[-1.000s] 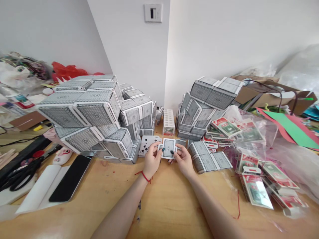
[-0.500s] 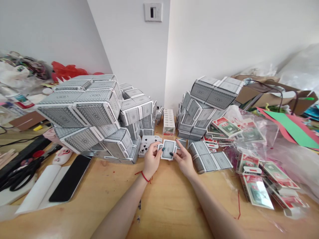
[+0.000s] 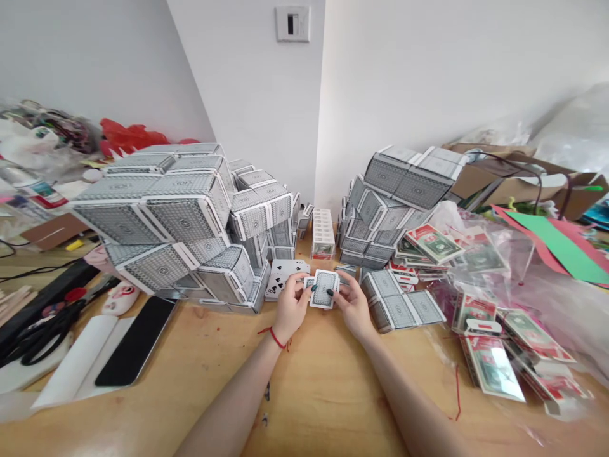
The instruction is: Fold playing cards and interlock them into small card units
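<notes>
Several playing cards, their patterned grey backs toward me, are held between my two hands over the middle of the table. My left hand pinches the left side, thumb on the back of the cards. On the right side, my right hand grips the edge with its thumb and fingers. The top card sits shifted to the right over another card that shows at its left. Just behind my left hand lie face-up cards with black suits. To the right of my right hand rests a folded-card block.
Tall card-built blocks rise at left, with another stack at right. Between them stands a wrapped pack of card boxes. Opened card boxes and plastic wrap lie right; a phone and scissors left.
The top card has slid a little to the right in my hands, uncovering more of the card at its left. Both hands keep hold in nearly the same place.
</notes>
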`<state>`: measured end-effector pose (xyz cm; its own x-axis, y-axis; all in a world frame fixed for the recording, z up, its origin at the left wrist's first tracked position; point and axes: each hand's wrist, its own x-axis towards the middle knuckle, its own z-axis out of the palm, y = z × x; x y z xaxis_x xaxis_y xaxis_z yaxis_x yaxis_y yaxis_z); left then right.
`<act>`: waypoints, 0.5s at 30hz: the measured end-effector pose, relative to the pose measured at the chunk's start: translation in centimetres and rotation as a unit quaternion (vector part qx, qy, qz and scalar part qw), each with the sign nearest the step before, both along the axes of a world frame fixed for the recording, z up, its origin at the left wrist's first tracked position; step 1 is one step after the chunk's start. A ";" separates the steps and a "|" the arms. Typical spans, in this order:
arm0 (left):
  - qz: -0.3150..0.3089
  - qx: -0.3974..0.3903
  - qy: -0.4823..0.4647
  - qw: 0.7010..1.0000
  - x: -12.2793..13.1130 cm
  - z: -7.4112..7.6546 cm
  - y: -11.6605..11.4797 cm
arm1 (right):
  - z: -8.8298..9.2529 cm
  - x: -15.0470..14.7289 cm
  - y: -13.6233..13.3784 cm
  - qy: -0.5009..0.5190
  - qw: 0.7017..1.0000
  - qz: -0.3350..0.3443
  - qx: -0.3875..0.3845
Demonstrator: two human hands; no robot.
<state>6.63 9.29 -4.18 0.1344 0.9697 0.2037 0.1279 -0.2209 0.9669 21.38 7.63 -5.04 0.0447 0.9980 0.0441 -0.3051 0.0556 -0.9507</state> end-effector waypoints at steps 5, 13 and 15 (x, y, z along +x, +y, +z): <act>0.006 0.005 0.019 1.000 -0.1 0.0 0.0 | 0.1 0.0 0.0 -0.015 1.000 -0.022 -0.013; 0.009 0.010 0.030 0.999 0.0 0.0 -0.1 | -0.4 0.3 0.3 -0.018 0.999 -0.020 -0.031; 0.011 0.014 0.033 0.999 0.0 0.0 -0.1 | -0.4 0.3 0.3 -0.020 0.999 -0.020 -0.033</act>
<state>6.61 9.17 -4.21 0.1279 0.9667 0.2217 0.1960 -0.2438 0.9498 21.71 7.96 -5.42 0.0847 0.9962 -0.0202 -0.2654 0.0031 -0.9641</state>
